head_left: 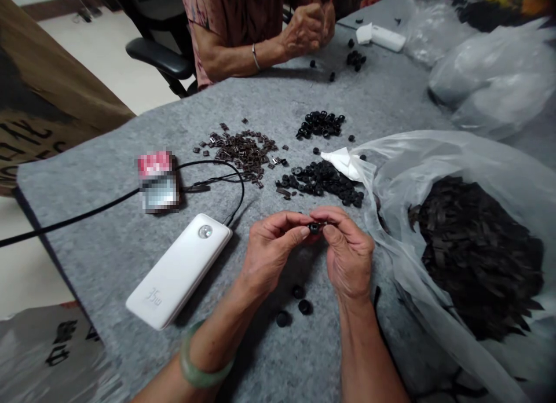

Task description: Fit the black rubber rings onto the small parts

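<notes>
The left hand [271, 255] and right hand [348, 253] were both closed in a fingertip pinch on a small black ring [313, 228], held above the grey felt covering of the desk [108, 258], toward its near edge. Three loose black rings [297, 292] lay on the felt directly below the hands. Toward the desk's centre were a large pile of black rings [319, 183], a smaller pile of black rings [320, 125] and a scattered heap of small dark brown clips [237, 151]. A white tissue [343, 162] lay at the large pile's right side. Along the right edge, a clear plastic bag [460, 310] held dark strips [478, 255]. Left of the hands lay a white power bank [178, 270], with a black cable [212, 174] running from it past a pixelated packet [158, 181]. At the far edge, a co-worker's clasped hands [306, 29] rested beside a few scattered black rings [355, 58].
</notes>
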`<state>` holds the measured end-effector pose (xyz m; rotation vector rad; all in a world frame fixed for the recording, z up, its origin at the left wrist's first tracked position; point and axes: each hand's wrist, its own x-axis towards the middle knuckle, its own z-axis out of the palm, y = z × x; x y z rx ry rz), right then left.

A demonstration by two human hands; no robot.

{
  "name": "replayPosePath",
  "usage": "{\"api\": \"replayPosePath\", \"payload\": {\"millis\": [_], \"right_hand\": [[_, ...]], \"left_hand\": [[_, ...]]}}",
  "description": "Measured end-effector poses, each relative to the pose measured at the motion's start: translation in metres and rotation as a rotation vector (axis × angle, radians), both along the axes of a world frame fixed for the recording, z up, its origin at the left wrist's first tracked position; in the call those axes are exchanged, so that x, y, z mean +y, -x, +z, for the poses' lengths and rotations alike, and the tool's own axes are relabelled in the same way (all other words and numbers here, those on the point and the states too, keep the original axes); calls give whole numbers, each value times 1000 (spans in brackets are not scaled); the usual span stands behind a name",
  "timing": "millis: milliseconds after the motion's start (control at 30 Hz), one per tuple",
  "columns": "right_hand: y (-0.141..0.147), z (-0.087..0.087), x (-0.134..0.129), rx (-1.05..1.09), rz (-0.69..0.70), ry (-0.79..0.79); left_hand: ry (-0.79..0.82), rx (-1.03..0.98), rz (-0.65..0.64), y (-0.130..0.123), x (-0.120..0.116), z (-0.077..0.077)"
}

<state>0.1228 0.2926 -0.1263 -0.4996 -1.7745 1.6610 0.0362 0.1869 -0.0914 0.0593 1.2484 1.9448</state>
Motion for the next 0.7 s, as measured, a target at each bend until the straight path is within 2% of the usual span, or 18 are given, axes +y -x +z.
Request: {"api": "replayPosePath", "payload": {"millis": [167,400,467,633,700], "right_hand": [[1,-1,-1,-12,46,106],[0,-3,-2,5,107,152],[0,-1,-4,5,102,66],[1,6,-6,-37,-11,-308],[1,8,-7,-30,-42,-388]], "left_hand": [[-3,126,18,-1,-1,-5],[6,223,45,-5,-2,-8],[-7,231,67,-6,-1,-10],[-26,230,113,-7,0,-14],[-22,218,123,-7,0,-15]]}}
